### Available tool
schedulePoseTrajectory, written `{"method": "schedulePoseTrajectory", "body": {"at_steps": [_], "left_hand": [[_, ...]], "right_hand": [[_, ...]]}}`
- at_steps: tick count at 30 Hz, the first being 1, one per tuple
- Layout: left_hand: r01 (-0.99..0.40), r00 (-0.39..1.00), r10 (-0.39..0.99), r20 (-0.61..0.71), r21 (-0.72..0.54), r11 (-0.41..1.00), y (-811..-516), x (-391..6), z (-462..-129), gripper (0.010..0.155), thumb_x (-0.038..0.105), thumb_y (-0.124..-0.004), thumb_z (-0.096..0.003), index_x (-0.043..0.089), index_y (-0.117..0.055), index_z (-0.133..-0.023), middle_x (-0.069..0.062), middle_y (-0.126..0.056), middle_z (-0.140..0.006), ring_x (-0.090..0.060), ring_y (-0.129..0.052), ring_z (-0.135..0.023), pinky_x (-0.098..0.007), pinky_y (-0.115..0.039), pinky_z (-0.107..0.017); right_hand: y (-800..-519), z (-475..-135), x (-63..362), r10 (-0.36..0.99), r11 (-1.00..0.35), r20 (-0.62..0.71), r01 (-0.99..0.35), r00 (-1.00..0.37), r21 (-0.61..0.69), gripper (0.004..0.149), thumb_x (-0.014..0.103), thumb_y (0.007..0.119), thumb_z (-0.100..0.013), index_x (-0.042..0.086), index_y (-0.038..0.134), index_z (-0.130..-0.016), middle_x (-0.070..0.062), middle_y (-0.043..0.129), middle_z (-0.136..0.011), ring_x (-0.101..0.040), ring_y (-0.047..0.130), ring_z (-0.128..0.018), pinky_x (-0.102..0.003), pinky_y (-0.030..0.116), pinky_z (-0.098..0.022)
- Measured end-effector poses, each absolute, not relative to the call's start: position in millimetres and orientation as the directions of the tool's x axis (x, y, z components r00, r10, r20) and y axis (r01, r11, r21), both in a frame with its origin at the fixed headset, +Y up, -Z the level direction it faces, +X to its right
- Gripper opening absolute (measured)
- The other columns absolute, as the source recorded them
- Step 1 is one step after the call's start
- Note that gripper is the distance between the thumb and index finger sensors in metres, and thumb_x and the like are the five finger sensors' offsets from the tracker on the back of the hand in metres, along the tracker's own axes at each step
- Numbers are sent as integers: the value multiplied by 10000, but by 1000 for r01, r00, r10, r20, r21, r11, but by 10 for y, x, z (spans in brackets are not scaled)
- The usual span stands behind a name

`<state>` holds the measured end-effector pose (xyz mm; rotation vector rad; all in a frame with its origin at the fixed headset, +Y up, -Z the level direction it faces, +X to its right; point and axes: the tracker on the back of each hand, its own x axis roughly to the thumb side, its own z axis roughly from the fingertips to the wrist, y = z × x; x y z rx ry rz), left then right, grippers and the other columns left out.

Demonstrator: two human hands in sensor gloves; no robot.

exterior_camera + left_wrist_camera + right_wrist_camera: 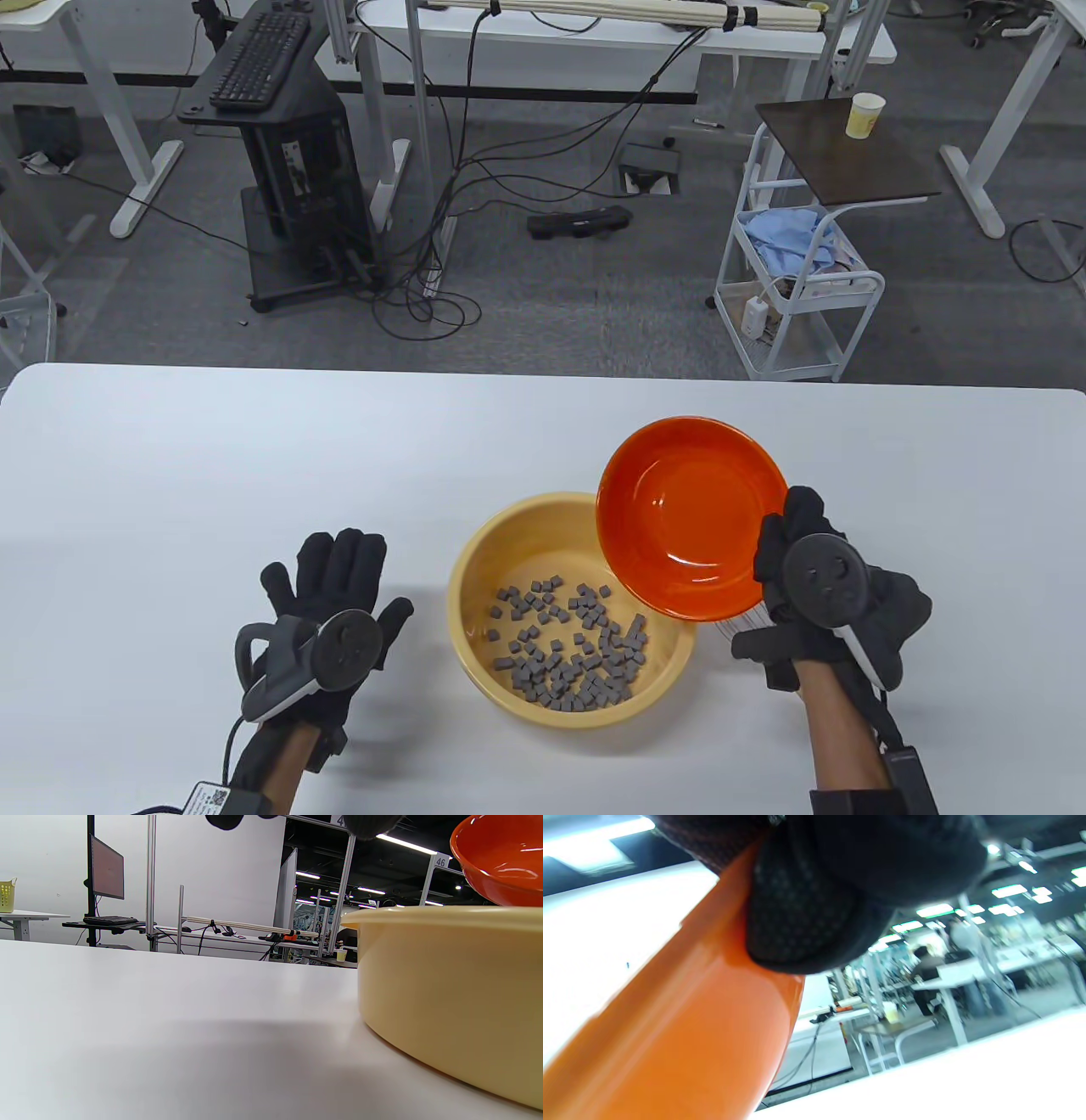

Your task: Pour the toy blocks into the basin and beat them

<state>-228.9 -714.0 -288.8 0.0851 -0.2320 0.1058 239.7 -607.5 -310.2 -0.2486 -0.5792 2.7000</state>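
Dozens of small grey toy blocks (570,647) lying scattered across the floor of the yellow basin (475,594), mostly toward its near right side, none showing on the white table (170,458). Right hand (836,594) gripping the rim of the orange bowl (691,509), fingers curled round it, tipping it emptied above the basin's far right edge. Left hand (327,624) resting flat on the table just left of the basin, fingers straight and slightly spread. Probably risking a knock of bowl against basin rim on withdrawal, shifting the unbraced basin; likely scattering light blocks over the low wall during hard beating. Table view alone showing the blocks; left wrist view giving only the basin's outer wall; right wrist view, blurred, confirming a gloved finger (806,921) pressing against the bowl's outer wall.
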Motion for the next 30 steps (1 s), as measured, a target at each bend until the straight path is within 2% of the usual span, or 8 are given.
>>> {"method": "schedulePoseTrajectory", "body": {"at_steps": [5,13,22,30], "left_hand": [[-105,969,86,233,67,992,-7145,-2286,-2888,749,503,-514,-701,41,-244,-1225,-314,-271,-1285,-647,-282,-1158,-894,-224,-667],[-111,970,91,226,74,991,-7136,-2303,-2888,749,504,-515,-699,44,-243,-1225,-310,-269,-1286,-644,-283,-1160,-893,-221,-669],[-93,971,73,229,74,993,-7138,-2296,-2884,748,503,-515,-700,44,-245,-1225,-309,-270,-1286,-641,-283,-1162,-894,-224,-668],[-86,971,67,230,74,994,-7143,-2293,-2885,749,504,-515,-699,43,-245,-1225,-311,-270,-1286,-643,-284,-1160,-894,-225,-668]], "right_hand": [[-6298,-3237,2861,597,-784,-254,-485,-761,-388,484,193,764,-646,-108,613,-994,-257,915,-649,-216,1026,-239,-239,929,-146],[-6778,-3286,3424,694,-719,-478,-547,-538,-429,532,173,724,-659,-157,524,-1026,-297,882,-673,-222,1033,-273,-240,941,-173],[-7276,-3245,3674,720,-668,-594,-592,-359,-452,545,146,661,-669,-203,453,-1032,-337,851,-703,-240,1042,-310,-259,957,-206],[-7528,-3281,3756,759,-594,-601,-641,-249,-485,559,145,645,-676,-207,414,-1044,-359,829,-739,-271,1044,-361,-284,964,-251]]}}
